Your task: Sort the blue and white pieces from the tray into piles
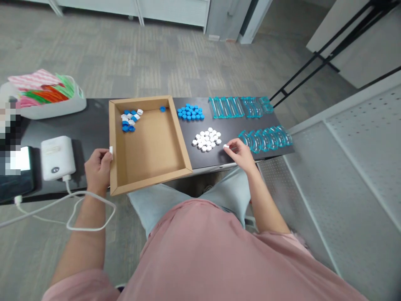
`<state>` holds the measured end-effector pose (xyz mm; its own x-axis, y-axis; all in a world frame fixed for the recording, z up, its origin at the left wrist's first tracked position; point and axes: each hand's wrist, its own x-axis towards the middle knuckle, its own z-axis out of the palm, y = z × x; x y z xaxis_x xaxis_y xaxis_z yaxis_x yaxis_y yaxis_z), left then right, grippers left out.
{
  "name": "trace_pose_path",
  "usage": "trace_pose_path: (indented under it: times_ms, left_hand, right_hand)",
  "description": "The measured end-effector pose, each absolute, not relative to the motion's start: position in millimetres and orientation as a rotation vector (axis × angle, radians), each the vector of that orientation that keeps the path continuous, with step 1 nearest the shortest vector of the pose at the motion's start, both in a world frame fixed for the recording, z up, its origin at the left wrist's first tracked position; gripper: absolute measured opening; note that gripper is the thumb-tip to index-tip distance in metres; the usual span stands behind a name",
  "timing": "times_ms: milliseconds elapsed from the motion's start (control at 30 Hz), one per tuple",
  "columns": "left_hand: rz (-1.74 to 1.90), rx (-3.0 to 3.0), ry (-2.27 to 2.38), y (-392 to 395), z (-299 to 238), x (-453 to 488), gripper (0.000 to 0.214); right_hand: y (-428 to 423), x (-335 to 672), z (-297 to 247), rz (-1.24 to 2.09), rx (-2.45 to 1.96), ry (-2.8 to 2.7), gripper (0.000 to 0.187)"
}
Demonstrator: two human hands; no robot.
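My right hand (242,155) pinches a small white hexagonal piece (226,146) between thumb and fingertips. It is just right of a loose pile of white hexagonal pieces (206,139). At the left wall of a shallow brown cardboard box (150,179), my left hand (98,169) is closed on a small white piece (110,151), seen edge-on. Inside the box, a cluster of blue and white pieces (131,120) lies in the far left corner. One blue piece (162,109) sits apart near the far right corner.
Beyond the white pile lie blue pieces (190,112). Clear teal-ended tubes (226,107) and curved teal parts (265,139) fill the table's right end. To the left are a white power bank (58,158), a looping white cable (90,228) and a white basket (53,109) of colourful items.
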<state>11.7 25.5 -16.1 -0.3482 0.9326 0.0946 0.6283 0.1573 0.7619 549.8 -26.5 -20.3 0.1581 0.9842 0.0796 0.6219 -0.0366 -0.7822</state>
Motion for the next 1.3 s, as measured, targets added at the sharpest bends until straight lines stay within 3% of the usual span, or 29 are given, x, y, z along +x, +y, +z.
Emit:
trace_pose_path:
  times_ms: [500,733,1033,1300]
  left_hand:
    - [1.04,1.458,2.062,25.0,-11.7,14.5,0.013]
    - [1.052,1.496,1.973,21.4,-16.7,10.8,0.019]
    - [1.063,1.515,1.87,21.0,-21.4,7.9,0.024]
    - [1.111,1.535,1.794,21.2,-26.3,5.7,0.026]
  right_hand:
    - [-33.5,523.1,-44.9,0.582,-1.642,-1.647,0.024]
    - [-23.1,504.8,-12.5,0.604,-1.591,-1.678,0.034]
    - [111.0,365.2,27.1,0.737,-1.084,-2.245,0.017]
    - [214.1,236.0,-14.4,0.585,-1.338,-2.477,0.046]
